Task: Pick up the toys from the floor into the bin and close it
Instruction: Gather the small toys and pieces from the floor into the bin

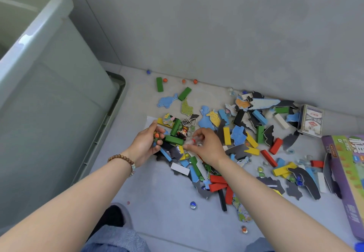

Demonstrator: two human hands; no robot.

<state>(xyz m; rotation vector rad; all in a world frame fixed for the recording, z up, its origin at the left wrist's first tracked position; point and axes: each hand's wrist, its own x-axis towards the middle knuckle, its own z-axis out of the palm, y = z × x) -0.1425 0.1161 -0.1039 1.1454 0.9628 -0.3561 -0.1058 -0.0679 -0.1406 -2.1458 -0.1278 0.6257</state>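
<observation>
A pale green bin [49, 58] stands open at the left, resting on its lid [116, 98]. Scattered toys cover the floor: coloured wooden blocks [226, 135], puzzle pieces [167, 101] and marbles [193, 205]. My left hand [146, 143] is cupped over the pile's left edge and holds several marbles, one orange. My right hand [204, 144] pinches a small clear and red piece beside a green block [174, 139] and a small figure [183, 131].
A grey wall runs along the back, with loose marbles [195, 81] at its foot. A card box [312, 120] sits at the right, and a purple game box [346, 175] lies at the right edge. My knees show at the bottom.
</observation>
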